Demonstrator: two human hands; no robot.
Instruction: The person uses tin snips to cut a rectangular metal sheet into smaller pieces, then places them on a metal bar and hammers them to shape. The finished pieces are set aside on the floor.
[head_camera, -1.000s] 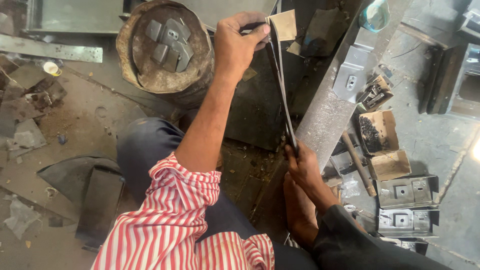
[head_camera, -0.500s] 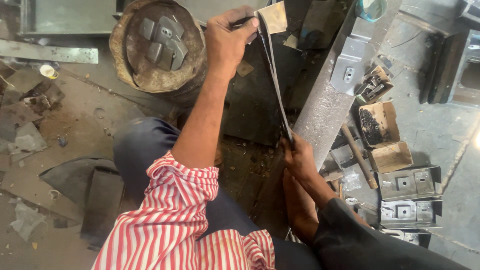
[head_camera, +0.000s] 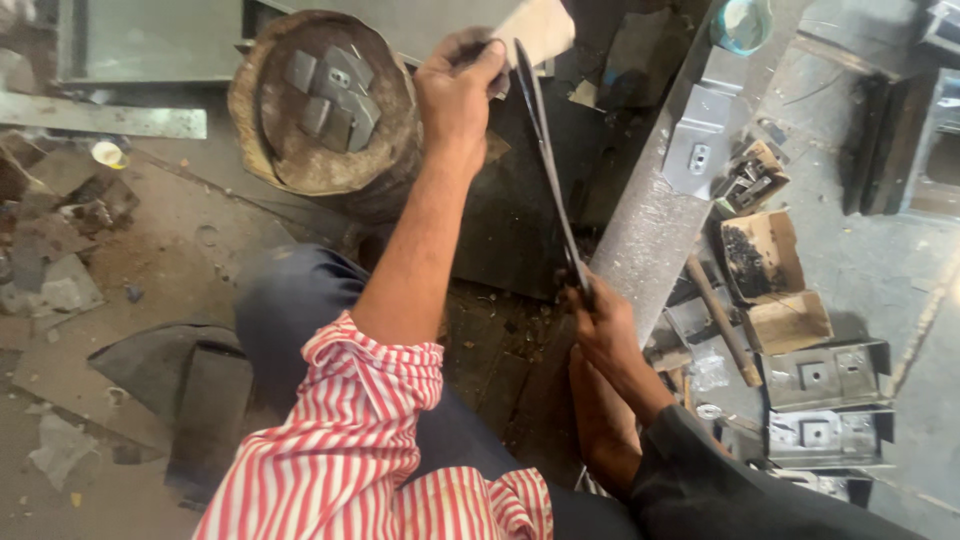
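A: Shears (head_camera: 548, 170): long, dark metal, stiff, likely heavy; they run from the left hand (head_camera: 458, 85) at top down to the right hand (head_camera: 600, 325).

B: Grips?

A: Both closed, 1 per handle end. Pale sheet piece (head_camera: 540, 28) at the blades: thin, sharp-edged. Drum (head_camera: 325, 110) left, holding grey plates.
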